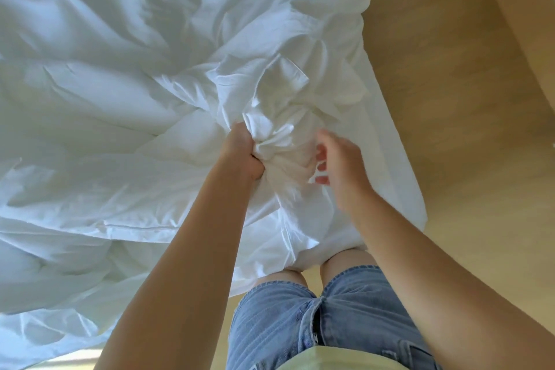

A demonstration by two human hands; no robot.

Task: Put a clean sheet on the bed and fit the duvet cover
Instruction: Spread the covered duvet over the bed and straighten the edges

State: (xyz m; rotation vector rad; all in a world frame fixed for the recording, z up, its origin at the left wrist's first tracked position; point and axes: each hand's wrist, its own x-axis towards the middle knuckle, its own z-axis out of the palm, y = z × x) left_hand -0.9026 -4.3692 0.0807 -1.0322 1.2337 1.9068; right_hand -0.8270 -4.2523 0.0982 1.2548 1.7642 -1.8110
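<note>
A white duvet in its white cover [126, 105] lies crumpled across the bed and fills the left and middle of the view. One corner of it is bunched into a knot [282, 147] near the bed's right edge. My left hand [241, 156] grips that bunched corner tightly from the left. My right hand [336, 165] is at the bunch's right side, blurred, with its fingers curled; a thin white strip of fabric [315, 173] shows between thumb and fingers. Whether the duvet and cover are separate layers here cannot be told.
A light wooden floor [450, 129] runs along the right of the bed. The white bedding hangs over the bed's edge [399, 189] down to my knees. I stand at the bed's near side in blue denim shorts [324, 324].
</note>
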